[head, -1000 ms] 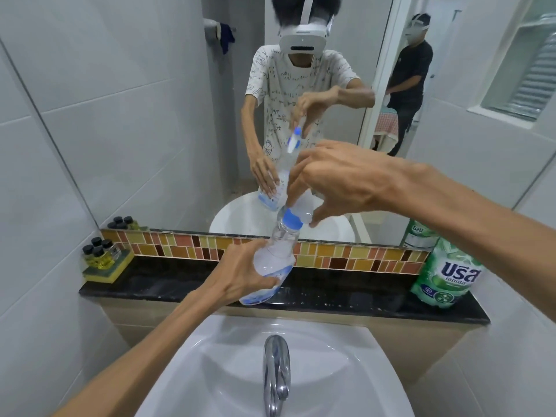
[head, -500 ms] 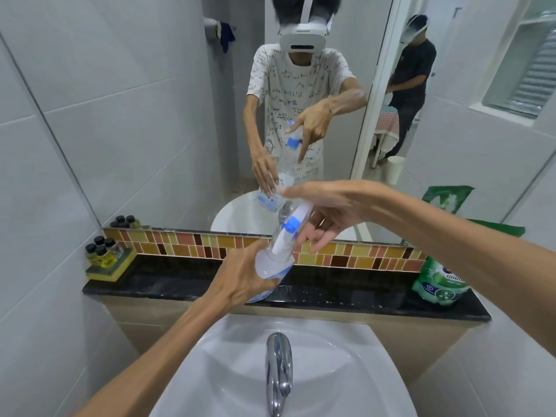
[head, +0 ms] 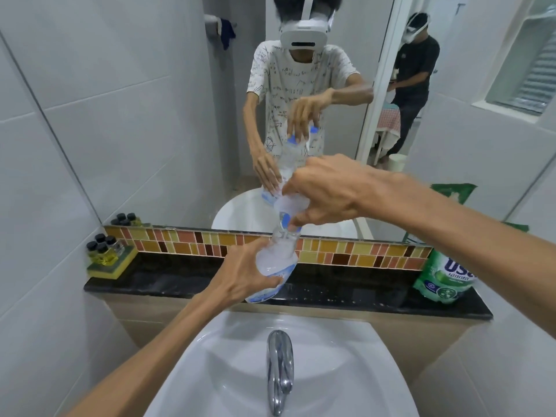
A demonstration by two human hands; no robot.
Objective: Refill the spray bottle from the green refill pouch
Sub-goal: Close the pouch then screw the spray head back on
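Observation:
The clear spray bottle [head: 275,260] is held tilted above the black ledge, its base wrapped by my left hand [head: 240,278]. Its white and blue spray head [head: 288,207] sits on the bottle's neck. My right hand [head: 328,191] comes from the right and closes its fingers around that spray head, hiding most of it. The green refill pouch [head: 445,279] stands upright at the right end of the ledge, apart from both hands.
A white sink [head: 210,371] with a chrome tap [head: 279,368] lies below the hands. The black stone ledge [head: 168,279] carries a yellow tray of small dark-capped bottles [head: 103,254] at its left end. A mirror [head: 150,115] fills the wall behind, above a coloured tile strip.
My right hand has shifted its grip around the spray head, turning at the wrist and back over the bottle's top. The bottle stays tilted in my left hand.

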